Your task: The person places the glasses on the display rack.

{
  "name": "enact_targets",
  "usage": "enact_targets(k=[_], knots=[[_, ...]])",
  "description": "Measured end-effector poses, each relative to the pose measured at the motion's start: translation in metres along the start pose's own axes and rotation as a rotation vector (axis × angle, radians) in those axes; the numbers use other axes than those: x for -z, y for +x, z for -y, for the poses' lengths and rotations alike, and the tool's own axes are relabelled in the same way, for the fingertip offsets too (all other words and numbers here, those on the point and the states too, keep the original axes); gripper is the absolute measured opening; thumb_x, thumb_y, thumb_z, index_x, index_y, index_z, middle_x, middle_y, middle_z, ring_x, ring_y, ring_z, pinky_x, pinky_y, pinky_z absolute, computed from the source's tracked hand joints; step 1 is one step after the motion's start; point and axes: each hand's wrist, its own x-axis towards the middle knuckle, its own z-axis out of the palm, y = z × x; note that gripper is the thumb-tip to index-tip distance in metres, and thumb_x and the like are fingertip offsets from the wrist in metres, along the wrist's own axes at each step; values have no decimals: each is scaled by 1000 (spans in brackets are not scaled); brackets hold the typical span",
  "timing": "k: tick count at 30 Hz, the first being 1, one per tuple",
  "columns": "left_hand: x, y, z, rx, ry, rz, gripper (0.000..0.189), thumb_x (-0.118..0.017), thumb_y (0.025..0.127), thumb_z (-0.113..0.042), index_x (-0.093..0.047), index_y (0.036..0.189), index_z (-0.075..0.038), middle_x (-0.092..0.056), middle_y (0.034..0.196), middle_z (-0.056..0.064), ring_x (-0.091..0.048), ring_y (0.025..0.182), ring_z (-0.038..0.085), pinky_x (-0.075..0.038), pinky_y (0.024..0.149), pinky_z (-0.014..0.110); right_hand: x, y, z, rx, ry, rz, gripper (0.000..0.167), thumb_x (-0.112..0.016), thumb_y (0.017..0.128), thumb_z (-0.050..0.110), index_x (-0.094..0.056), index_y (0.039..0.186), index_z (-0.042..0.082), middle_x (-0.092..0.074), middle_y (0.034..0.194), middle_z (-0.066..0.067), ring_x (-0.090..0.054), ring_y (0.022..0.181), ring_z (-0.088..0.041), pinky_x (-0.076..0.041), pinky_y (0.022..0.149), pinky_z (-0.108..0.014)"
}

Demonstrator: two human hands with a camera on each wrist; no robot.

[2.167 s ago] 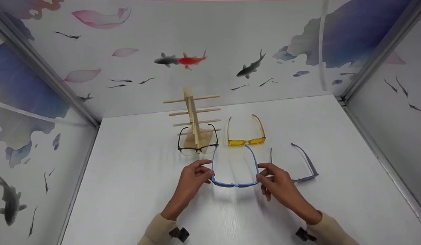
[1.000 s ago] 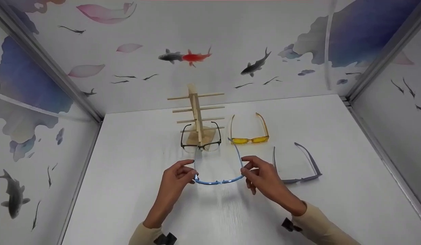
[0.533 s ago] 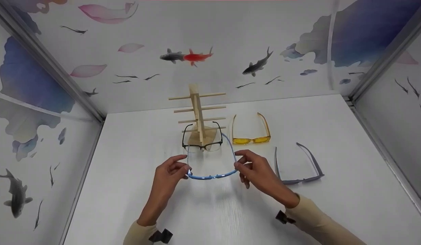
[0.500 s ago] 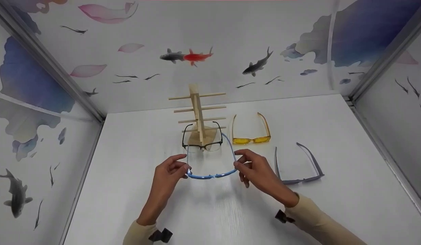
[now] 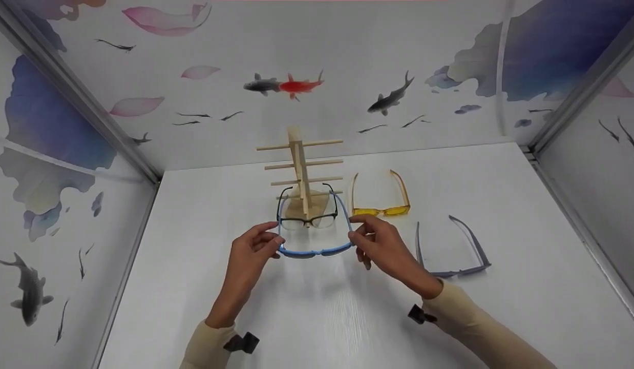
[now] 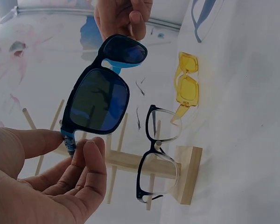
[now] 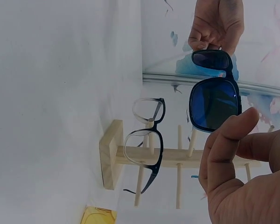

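Observation:
My left hand (image 5: 248, 259) and right hand (image 5: 382, 245) hold a pair of blue-framed sunglasses (image 5: 301, 254) between them. Each pinches one temple near its hinge with thumb and fingers. Dark, bluish lenses (image 6: 99, 100) face the left wrist camera. The temples point away, toward a wooden glasses stand (image 5: 300, 171) with several crosswise pegs. On the stand's lowest peg hang black-framed eyeglasses (image 6: 149, 135) with clear lower rims. In the head view the sunglasses are in front of that pair, above the table, and their temple tips overlap it; whether they touch cannot be seen.
Yellow glasses (image 5: 396, 210) lie on the white table (image 5: 194, 215) right of the stand. Grey glasses (image 5: 482, 253) lie farther right, near the right forearm. Painted panels (image 5: 337, 46) enclose the table at the back and sides.
Both hands have carried the blue sunglasses left and then away from the body, in front of the stand. The temple tips now reach the lowest peg's area. Other glasses stay put.

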Motion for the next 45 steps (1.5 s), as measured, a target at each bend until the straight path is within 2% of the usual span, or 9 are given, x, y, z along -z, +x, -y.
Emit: enact_targets(k=[6,15,21,27,35,41,45], knots=[[0,7,-1,-25,5,-2,41,-76,104,-8,-68,143,2,-78,112,14,-77,97,24,-65,83,28,3,8,0,27,14,-7,43,-68,110,16,-60,149,-1,-67,95,-12,-65,65,-23,-55,52,-28],[2,19,-2,-38,-3,-1,39,-75,104,-7,-69,142,2,-77,114,16,-77,97,24,-65,83,27,4,18,2,27,32,-17,41,-66,110,17,-61,148,1,-68,96,-12,-66,65,-24,-56,54,-27],[4,25,-2,-38,1,0,39,-74,105,-7,-68,142,3,-78,116,19,-77,96,24,-64,82,26,3,26,3,3,32,-24,41,-67,110,16,-62,147,1,-69,96,-13,-66,65,-23,-57,54,-27],[7,29,-3,-51,3,6,39,-73,106,-7,-68,142,4,-78,114,16,-76,94,24,-64,80,27,4,33,4,-2,30,-14,41,-66,110,14,-61,147,-1,-69,95,-13,-65,64,-21,-56,54,-26],[9,40,-3,-55,16,9,39,-73,105,-7,-68,143,2,-80,112,16,-77,93,24,-64,79,28,6,42,6,18,28,-4,40,-66,110,15,-62,147,1,-68,92,-12,-66,65,-28,-56,54,-28],[10,46,-2,-36,35,9,39,-72,105,-7,-68,143,3,-80,110,13,-77,91,23,-64,78,28,6,48,7,0,16,-3,39,-67,110,15,-62,146,1,-68,91,-12,-66,65,-27,-57,54,-28],[11,50,-2,-38,41,10,40,-71,105,-7,-67,144,4,-80,111,15,-78,91,24,-65,79,28,5,53,9,-21,17,-9,38,-67,110,15,-63,146,1,-68,93,-12,-67,68,-33,-57,55,-28]])
